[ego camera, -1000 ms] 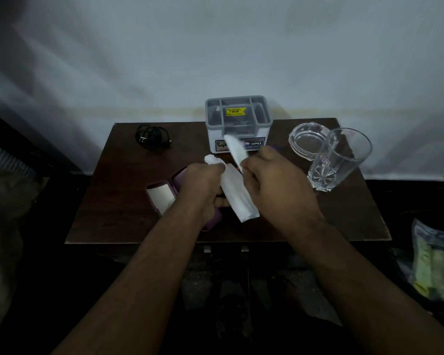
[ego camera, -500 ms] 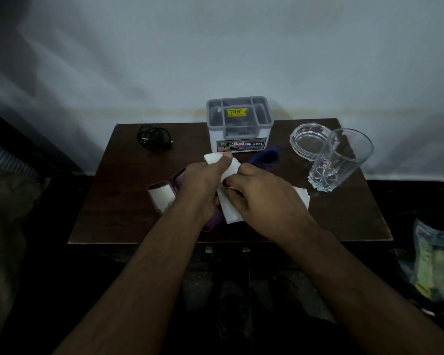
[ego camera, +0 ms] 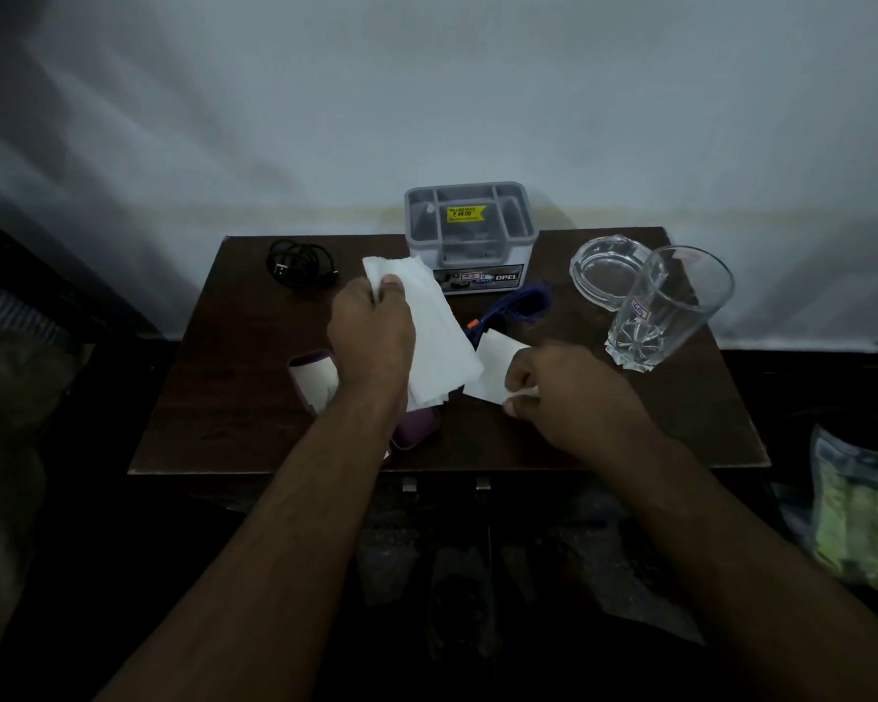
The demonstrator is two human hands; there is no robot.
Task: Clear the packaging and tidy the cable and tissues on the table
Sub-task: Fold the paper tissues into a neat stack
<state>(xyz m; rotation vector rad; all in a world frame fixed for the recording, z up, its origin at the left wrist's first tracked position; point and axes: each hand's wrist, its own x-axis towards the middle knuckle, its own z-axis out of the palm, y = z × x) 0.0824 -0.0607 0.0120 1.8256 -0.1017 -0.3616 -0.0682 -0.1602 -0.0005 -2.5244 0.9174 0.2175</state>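
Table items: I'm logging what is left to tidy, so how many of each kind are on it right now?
Tissues: 2, one held by the left hand, one by the right hand
Glassware: 2, tumbler, ashtray
Cables: 1
Grey boxes: 1
Purple cases: 1
Blue glasses: 1
Total: 8
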